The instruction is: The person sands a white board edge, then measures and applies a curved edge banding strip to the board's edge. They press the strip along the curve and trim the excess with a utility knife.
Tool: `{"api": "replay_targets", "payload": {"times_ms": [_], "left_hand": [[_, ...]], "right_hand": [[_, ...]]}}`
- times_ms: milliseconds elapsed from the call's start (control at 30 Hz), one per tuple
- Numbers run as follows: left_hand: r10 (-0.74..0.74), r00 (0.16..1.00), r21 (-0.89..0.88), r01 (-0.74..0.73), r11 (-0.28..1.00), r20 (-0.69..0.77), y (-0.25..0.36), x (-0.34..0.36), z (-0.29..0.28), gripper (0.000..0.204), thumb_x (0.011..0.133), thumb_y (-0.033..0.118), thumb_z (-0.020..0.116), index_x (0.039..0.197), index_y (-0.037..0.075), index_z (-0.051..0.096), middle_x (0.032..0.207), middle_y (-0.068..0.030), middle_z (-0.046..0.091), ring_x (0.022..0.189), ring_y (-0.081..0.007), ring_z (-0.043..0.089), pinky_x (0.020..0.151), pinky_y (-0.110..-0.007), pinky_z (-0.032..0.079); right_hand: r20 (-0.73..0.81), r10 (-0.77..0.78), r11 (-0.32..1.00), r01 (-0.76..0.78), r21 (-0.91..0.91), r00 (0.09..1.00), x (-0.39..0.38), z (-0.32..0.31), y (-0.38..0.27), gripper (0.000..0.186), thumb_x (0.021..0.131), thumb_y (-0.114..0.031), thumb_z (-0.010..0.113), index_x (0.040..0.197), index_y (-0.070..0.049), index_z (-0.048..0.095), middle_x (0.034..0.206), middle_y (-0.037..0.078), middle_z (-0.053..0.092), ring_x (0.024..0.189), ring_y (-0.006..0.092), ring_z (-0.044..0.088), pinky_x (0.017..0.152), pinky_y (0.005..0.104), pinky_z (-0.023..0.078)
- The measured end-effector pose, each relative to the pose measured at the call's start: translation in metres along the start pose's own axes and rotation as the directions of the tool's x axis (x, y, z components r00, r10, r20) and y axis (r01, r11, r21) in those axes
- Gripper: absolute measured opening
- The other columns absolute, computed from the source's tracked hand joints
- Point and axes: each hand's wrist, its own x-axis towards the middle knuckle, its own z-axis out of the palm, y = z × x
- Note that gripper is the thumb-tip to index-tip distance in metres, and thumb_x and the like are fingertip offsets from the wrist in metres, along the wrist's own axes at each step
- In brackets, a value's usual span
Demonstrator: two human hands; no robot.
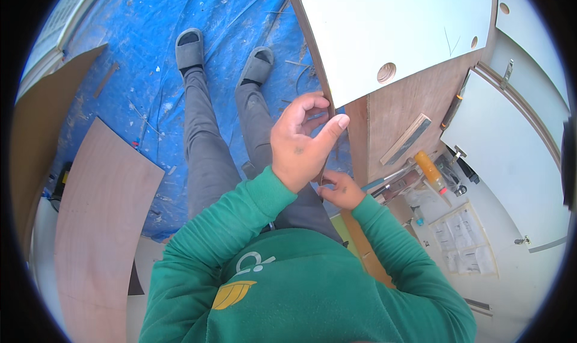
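A white panel (396,30) with round holes lies at the upper middle, on top of a brown wooden board. Along its left edge runs a thin brown edging strip (313,45), which continues past the near corner toward me. My left hand (302,143) is at that corner, its fingers curled against the strip and its thumb stretched toward the panel. Lower down and to the right, my right hand (344,190) pinches the lower part of the strip. Part of the strip between the two hands is hidden behind my left hand.
A brown wood sheet (108,223) leans at the left. Blue plastic sheeting (138,18) covers the floor under my feet. At the right are a wood block (406,140), an orange-yellow bottle (428,166), a cutter knife (455,104), assorted tools and a white door panel (502,154) with hinges.
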Motion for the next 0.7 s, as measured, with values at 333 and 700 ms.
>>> {"api": "replay_targets", "payload": {"times_ms": [333,700], "left_hand": [[0.039,0.999,-0.085,-0.036,0.996,0.032,-0.014,0.010,-0.006,0.023,0.102,0.012,0.069,0.118,-0.004,0.064,0.126,-0.0121,0.067,0.111,-0.0152,0.064,0.094,-0.030,0.053],[0.116,0.992,0.074,-0.119,0.990,0.046,-0.013,0.012,-0.009,0.022,0.101,0.015,0.070,0.114,-0.003,0.067,0.122,-0.0118,0.070,0.100,-0.0130,0.067,0.087,-0.028,0.056]], "right_hand": [[-0.036,-0.062,0.995,0.065,0.081,0.997,0.006,-0.018,0.010,0.087,0.082,0.010,0.047,0.165,-0.014,0.033,0.146,0.011,0.058,0.138,0.0223,0.053,0.115,0.0383,0.042],[-0.299,-0.082,0.975,0.015,-0.220,0.951,-0.018,-0.034,-0.007,0.078,0.083,0.005,0.049,0.159,-0.006,0.041,0.154,0.020,0.052,0.140,0.0275,0.052,0.108,0.0392,0.047]]}}
